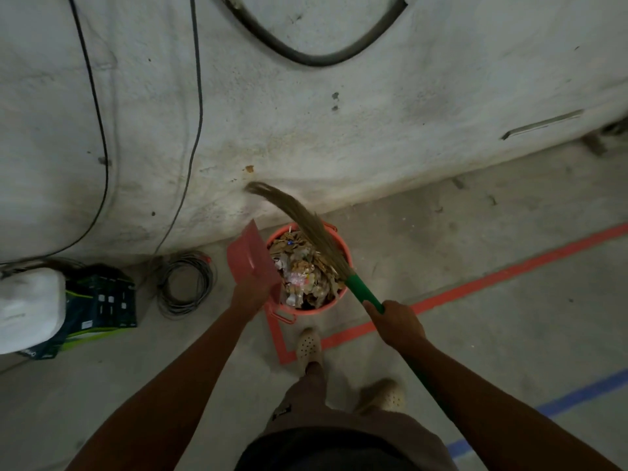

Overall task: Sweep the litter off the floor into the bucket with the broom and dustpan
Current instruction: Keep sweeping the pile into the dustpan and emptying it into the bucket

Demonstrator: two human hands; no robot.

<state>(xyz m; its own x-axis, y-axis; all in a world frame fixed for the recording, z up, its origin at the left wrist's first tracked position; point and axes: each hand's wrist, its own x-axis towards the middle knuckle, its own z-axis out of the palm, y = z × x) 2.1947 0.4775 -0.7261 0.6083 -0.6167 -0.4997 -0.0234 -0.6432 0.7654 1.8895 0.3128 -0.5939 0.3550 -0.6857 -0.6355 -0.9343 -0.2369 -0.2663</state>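
left hand (248, 295) gripped the light, stiff dustpan (249, 253) tipped over the bucket (344, 248); right hand (397, 322) fingers (373, 308) curled round the floppy-bristled broom (324, 248) at its rigid handle.

Workshop, concrete floor (509, 351), taped lines (475, 286), cables (166, 290)

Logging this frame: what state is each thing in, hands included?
bucket: upright on the floor, heaped with litter.
dustpan: lifted, tipped up at the bucket's left rim, looks empty.
broom: raised, bristles over the bucket.
left hand: grips the dustpan.
right hand: grips the broom's green handle.
cable: coiled on the floor.
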